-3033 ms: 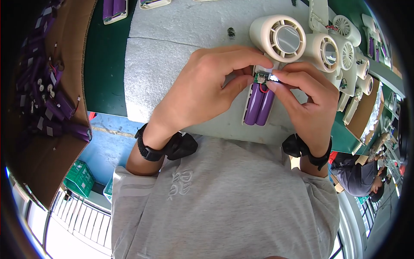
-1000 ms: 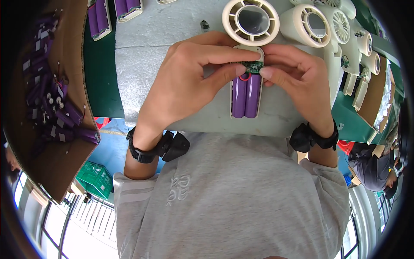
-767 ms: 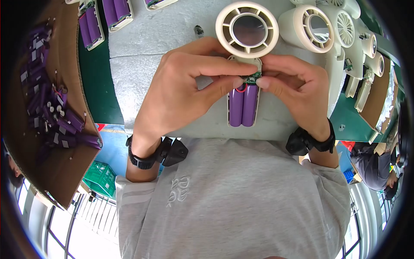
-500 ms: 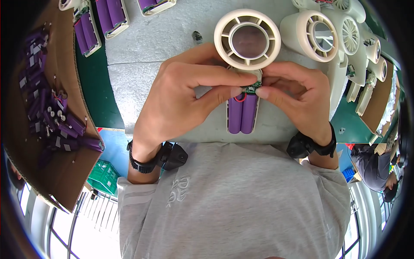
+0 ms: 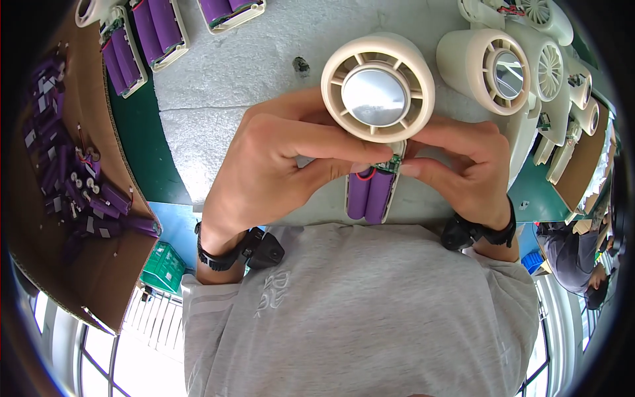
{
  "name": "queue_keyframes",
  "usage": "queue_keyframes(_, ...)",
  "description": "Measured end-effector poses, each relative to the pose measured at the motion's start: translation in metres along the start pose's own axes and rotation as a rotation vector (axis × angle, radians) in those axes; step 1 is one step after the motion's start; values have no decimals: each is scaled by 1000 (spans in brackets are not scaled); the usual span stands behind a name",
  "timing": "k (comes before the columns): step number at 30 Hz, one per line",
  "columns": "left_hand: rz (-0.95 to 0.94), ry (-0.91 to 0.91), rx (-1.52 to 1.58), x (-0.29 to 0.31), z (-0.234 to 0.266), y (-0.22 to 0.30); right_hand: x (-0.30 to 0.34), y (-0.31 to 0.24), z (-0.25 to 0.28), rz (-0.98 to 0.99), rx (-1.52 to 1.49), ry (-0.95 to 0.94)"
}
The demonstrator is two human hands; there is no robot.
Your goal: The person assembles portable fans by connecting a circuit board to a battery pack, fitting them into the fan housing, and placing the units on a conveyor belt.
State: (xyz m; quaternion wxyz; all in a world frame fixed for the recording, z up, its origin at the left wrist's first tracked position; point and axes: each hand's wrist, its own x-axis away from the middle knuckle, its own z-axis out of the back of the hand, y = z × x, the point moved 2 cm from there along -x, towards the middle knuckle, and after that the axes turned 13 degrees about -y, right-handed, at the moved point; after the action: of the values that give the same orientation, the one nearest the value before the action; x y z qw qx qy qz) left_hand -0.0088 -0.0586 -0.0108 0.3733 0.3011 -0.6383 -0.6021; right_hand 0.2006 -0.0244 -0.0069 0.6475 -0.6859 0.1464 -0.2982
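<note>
A cream handheld fan [image 5: 423,86] with a ring-shaped head and a shiny round centre is in front of me, its handle opened. Two purple battery cells [image 5: 368,195] lie side by side in the handle shell, with a red wire at their top. Just below the fan head is a small green circuit board [image 5: 391,165]. My left hand [image 5: 261,165] is closed, thumb and forefinger pinching at the board's left side. My right hand [image 5: 476,165] is closed around the handle's neck, its thumb at the board's right edge. Some fingertips are hidden behind the fan head.
At left, a cardboard box [image 5: 99,264] holds many purple cells. Opened handles with cells [image 5: 159,30] lie at the far left of the pale foam mat [image 5: 218,73]. More cream fan bodies [image 5: 460,63] crowd the right. Another person [image 5: 572,255] is at the far right.
The fan and both hands have come slightly nearer to me. The fan head has tilted, and its centre now reflects brightly. My grip looks much the same.
</note>
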Motion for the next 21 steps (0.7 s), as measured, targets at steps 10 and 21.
queue_keyframes(10, -38, -35, -39, -1, 5, 0, -2, 3, 7, 8, -17, -40)
queue_keyframes(21, -18, -19, -44, 0, 3, 0, -3, 6, 8, 1, 41, -47)
